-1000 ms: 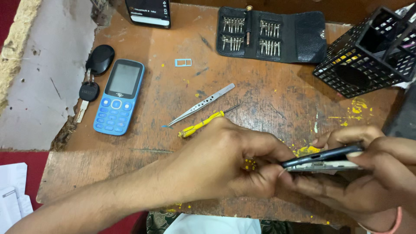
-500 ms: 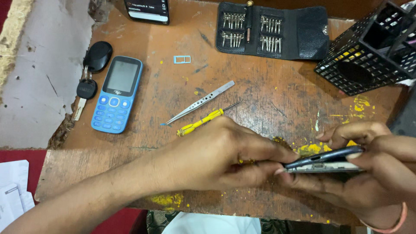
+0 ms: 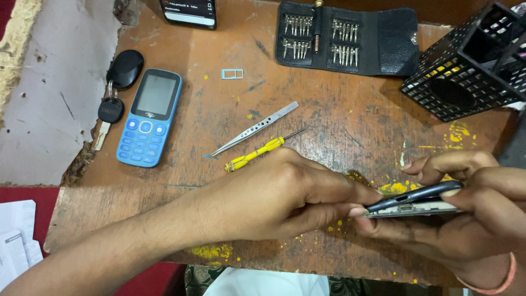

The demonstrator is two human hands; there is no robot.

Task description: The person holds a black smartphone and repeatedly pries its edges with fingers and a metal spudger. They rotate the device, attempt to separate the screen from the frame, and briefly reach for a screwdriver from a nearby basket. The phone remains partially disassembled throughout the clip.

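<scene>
Over the last second almost nothing on the bench shifted. Both hands stayed locked on the slim dark smartphone with its pale front panel [image 3: 416, 200], held edge-on just above the near right part of the worn brown wooden table [image 3: 339, 126].

The left hand [image 3: 285, 200] had crept slightly rightward along the phone's end; its fingertips [image 3: 359, 211] were pinched narrow against the seam between dark back and light panel. The right hand [image 3: 476, 214] was cupped around the phone from below and the far side, fingers curled over the top edge, gripping it firmly. A thin split showed along that seam, so my read was that the shell was being pried apart and the gap was only just started. Whether anything was held between the left fingertips could not be told.

Relative to the phone:
- yellow-handled small screwdriver [image 3: 256, 154] lay up-left, untouched
- silver metal tweezers [image 3: 255, 129] just beyond it, near but apart
- small pale-blue SIM tray [image 3: 232, 73] farther up-left
- blue keypad handset [image 3: 149, 116] well to the left, with a black car key and fob [image 3: 116, 87] beside it
- black fold-out bit case [image 3: 348, 38] at the far edge
- black wire-mesh basket [image 3: 471, 66] directly behind.

None of those loose tools had moved between views.
</scene>
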